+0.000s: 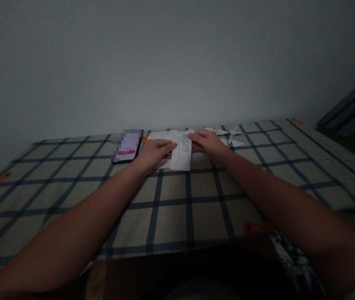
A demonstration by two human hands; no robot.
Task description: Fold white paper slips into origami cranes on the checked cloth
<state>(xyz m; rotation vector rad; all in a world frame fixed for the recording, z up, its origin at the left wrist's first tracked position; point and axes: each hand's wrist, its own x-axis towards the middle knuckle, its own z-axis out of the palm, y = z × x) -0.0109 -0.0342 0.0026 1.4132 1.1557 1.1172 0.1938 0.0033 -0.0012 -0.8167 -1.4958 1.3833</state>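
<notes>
Between my hands is a small printed sheet of white paper [181,156], raised a little off the table. My left hand [155,153] pinches its left edge between thumb and fingers. My right hand [208,142] grips its upper right edge the same way. Behind my left hand, more white paper [163,135] lies on the cloth, partly covered by the hand and the held sheet. Just past my right hand sit several folded white paper shapes with pointed ends [233,133], which look like paper cranes. The print is too blurred to read.
A phone [128,146] with a lit screen lies left of my left hand. The table wears a checked cloth [171,216] with dark lines and orange figures. A plain wall [177,62] rises behind it. Dark folded fabric [352,108] hangs at the right.
</notes>
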